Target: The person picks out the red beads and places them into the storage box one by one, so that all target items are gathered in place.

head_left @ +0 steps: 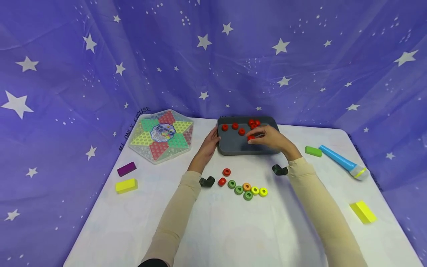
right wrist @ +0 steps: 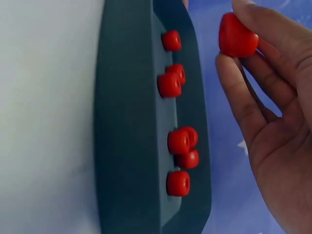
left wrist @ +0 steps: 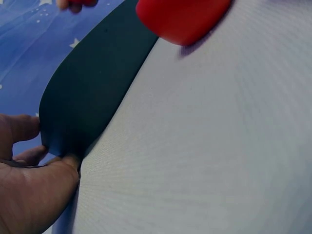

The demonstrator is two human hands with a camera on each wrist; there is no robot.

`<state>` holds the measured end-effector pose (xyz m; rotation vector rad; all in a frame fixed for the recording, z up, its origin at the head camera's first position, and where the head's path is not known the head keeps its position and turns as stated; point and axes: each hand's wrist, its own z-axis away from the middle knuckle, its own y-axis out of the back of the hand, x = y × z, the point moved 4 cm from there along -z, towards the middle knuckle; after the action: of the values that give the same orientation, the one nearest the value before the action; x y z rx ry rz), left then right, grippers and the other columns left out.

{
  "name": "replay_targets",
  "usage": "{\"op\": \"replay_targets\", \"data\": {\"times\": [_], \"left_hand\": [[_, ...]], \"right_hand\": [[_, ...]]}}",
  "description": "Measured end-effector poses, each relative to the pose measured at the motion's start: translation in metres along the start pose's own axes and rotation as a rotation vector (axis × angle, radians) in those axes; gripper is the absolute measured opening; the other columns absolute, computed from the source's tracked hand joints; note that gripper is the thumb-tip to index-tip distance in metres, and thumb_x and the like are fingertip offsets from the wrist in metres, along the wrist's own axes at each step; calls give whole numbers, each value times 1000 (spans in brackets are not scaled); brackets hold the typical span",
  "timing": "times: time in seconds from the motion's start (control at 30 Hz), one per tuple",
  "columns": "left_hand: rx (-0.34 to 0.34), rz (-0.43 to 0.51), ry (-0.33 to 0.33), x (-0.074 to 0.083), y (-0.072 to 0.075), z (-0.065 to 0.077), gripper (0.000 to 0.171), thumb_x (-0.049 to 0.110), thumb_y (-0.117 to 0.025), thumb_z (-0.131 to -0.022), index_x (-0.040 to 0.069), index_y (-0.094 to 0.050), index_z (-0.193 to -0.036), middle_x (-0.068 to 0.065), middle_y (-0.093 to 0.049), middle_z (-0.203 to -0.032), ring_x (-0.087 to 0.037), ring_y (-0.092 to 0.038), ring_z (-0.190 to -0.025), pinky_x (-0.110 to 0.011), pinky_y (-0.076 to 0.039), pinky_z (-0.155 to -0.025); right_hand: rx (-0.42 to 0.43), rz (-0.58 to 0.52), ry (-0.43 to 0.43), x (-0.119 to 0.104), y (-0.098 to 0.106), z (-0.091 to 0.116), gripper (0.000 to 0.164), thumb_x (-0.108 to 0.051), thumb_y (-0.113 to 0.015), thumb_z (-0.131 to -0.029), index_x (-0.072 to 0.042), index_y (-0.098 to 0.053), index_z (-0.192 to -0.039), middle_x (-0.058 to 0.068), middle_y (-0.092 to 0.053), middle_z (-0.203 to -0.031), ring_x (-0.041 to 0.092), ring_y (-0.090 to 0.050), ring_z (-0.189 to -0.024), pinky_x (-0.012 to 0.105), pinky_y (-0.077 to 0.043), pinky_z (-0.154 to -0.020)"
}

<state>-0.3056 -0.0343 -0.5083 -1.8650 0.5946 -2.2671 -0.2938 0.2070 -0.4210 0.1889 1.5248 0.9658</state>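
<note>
A dark grey tray (head_left: pixel 247 152) stands near the back of the white table, with several red beads (head_left: pixel 235 126) inside. Over its right half, my right hand (head_left: pixel 269 137) pinches another red bead (right wrist: pixel 238 36) between thumb and fingertips; the right wrist view has this bead above the level of the tray wall (right wrist: pixel 127 122). My left hand (head_left: pixel 208 144) rests against the tray's left end, fingers extended along it. In the left wrist view, the thumb (left wrist: pixel 53 183) touches the lower corner of the tray.
Before the tray lie two red beads (head_left: pixel 222 181), three green beads (head_left: pixel 238 190), an orange bead (head_left: pixel 247 187) and two yellow beads (head_left: pixel 263 192). A hexagonal star-patterned game board (head_left: pixel 176 141), purple block (head_left: pixel 126 169) and yellow block (head_left: pixel 126 185) are left; a blue toy microphone (head_left: pixel 340 159) and green block (head_left: pixel 313 151) right.
</note>
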Motion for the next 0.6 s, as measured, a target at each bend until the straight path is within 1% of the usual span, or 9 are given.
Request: {"op": "replay_targets", "data": {"times": [0.03,0.1,0.17,0.27,0.33,0.4,0.5,0.6], "left_hand": [[-2,1,0,0,0,0,60,-4,-40,-99,12,-23,-154,-6,-18,-161,-18,-18,-147,-35,-18,-119],[-1,-2,4,0,-1,0,60,-3,-40,-99,12,-23,-154,-6,-19,-161,-17,-18,-147,-35,-18,-119],[6,-12,9,-1,0,1,60,-3,-41,-100,13,-24,-154,-5,-19,-161,-17,-19,-147,-35,-19,-119],[15,-16,12,0,1,1,59,-3,-40,-100,14,-24,-154,-5,-19,-161,-17,-19,-147,-35,-19,-119],[15,-18,6,1,1,2,59,-3,-40,-100,14,-24,-154,-5,-19,-161,-17,-19,-147,-35,-19,-119],[15,-15,0,2,0,2,60,-3,-40,-99,14,-24,-154,-6,-19,-161,-18,-19,-147,-35,-19,-119],[5,-12,-9,2,-1,3,60,-4,-40,-99,12,-23,-154,-7,-18,-161,-19,-18,-147,-36,-18,-119],[-3,-13,-6,-2,-2,4,60,-4,-39,-99,11,-22,-154,-7,-18,-161,-19,-18,-147,-37,-18,-119]], "right_hand": [[13,-16,-16,2,2,-4,44,-47,-76,-79,-22,-72,-115,-1,-65,-110,19,-39,-61,32,-38,-60],[42,-44,-46,6,7,-13,46,-48,-76,-78,-22,-71,-116,-2,-64,-110,18,-40,-64,31,-39,-64],[57,-69,-62,10,9,-21,50,-47,-76,-79,-19,-69,-119,-2,-64,-111,17,-50,-77,32,-43,-73],[75,-88,-73,14,12,-33,52,-44,-76,-80,-13,-67,-121,0,-65,-113,19,-56,-98,35,-45,-87],[78,-97,-78,15,14,-40,49,-40,-76,-82,-11,-67,-120,4,-66,-111,22,-57,-101,38,-45,-91],[83,-88,-90,18,16,-47,46,-38,-76,-82,-11,-68,-119,7,-67,-110,24,-57,-102,41,-44,-93],[82,-56,-123,24,18,-54,41,-39,-75,-83,-15,-70,-116,6,-67,-113,24,-56,-107,44,-43,-96],[70,-31,-152,33,16,-60,42,-40,-75,-83,-16,-71,-117,5,-67,-116,24,-54,-112,46,-42,-99]]}}
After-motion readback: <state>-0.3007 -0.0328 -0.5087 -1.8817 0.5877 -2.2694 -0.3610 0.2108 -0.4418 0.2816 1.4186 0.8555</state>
